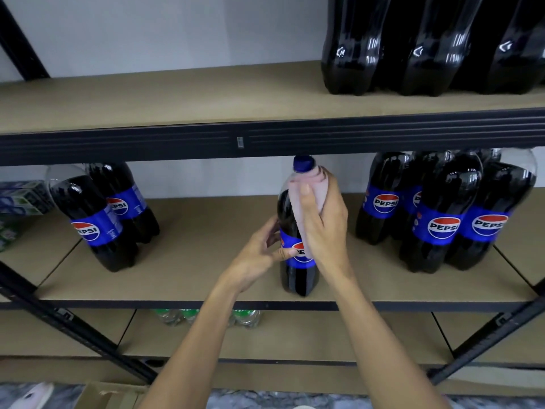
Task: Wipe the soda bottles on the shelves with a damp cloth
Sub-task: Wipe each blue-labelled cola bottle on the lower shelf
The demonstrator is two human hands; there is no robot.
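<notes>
A dark Pepsi bottle (298,276) with a blue cap stands near the front edge of the middle shelf (188,278). My right hand (323,222) grips its upper body from the right and presses a pale pink cloth (308,184) around the shoulder, just below the cap. My left hand (262,252) holds the bottle at the blue label from the left, thumb across the logo. Two more Pepsi bottles (97,222) stand at the left of the same shelf. Several others (442,216) crowd its right end.
The upper shelf (165,98) carries dark bottles (413,48) at the right, and its black front rail sits just above the held bottle's cap. Green-capped bottles (244,317) stand on the lower shelf. Boxes (20,199) sit at far left. Black diagonal braces cross both lower corners.
</notes>
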